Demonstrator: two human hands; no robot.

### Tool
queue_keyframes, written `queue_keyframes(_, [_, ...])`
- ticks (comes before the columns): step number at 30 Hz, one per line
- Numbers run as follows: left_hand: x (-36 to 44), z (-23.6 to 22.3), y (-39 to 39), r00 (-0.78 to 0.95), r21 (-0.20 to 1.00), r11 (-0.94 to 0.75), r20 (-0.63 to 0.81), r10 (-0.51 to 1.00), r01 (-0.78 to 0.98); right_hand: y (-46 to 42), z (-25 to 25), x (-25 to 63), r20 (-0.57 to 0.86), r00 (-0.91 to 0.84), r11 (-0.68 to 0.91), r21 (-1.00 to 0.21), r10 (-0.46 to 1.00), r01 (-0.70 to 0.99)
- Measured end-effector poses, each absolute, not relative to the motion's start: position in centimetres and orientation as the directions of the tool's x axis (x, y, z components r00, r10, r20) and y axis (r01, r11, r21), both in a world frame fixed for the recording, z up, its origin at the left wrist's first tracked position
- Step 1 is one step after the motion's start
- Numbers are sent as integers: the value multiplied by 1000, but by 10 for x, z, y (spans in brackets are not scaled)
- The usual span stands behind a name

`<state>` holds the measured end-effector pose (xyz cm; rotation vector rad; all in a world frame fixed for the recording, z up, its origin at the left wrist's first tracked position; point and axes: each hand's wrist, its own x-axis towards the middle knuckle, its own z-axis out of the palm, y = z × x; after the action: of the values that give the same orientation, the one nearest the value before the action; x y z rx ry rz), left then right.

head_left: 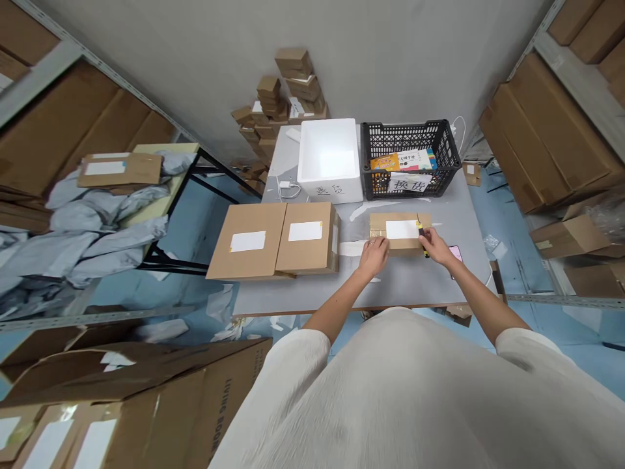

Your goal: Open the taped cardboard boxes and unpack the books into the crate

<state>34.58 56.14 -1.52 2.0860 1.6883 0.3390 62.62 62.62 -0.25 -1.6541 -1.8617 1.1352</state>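
Observation:
A small cardboard box [379, 223] with a white label [402, 229] lies flat on the grey table [303, 296] in front of me. My left hand [375, 255] grips the near left corner of this box, fingers bent over its edge. In my right hand [436, 247] is a yellow and black box cutter [422, 237], its thin blade pointing away from me over the box's right end. A phone [456, 253] with a pinkish screen lies just right of that hand, partly behind the wrist.
Two larger labelled boxes, the left one [247, 238] and the right one [306, 241], sit on the table's left. Behind stand a white foam bin [328, 170] and a black crate [409, 133] holding colourful packages. Grey parcels [92, 225] crowd a side table.

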Motion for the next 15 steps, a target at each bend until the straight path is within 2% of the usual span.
queue_keyframes(3, [348,-21,562,237,470,-179,-67,969,864,645,2,623,-228,-210,-26,-735,951,677])
queue_keyframes(6, [345,-26,563,258,461,-219,-23,966,860,664,13,617,-218,-272,48,-692,937,720])
queue_keyframes(12, [342,-36,559,297,429,-303,83,951,851,684,36,582,-225,-548,413,-452,806,791])
queue_keyframes(15, [342,-39,557,309,430,-319,96,946,844,689,41,561,-269,-612,526,-329,744,784])
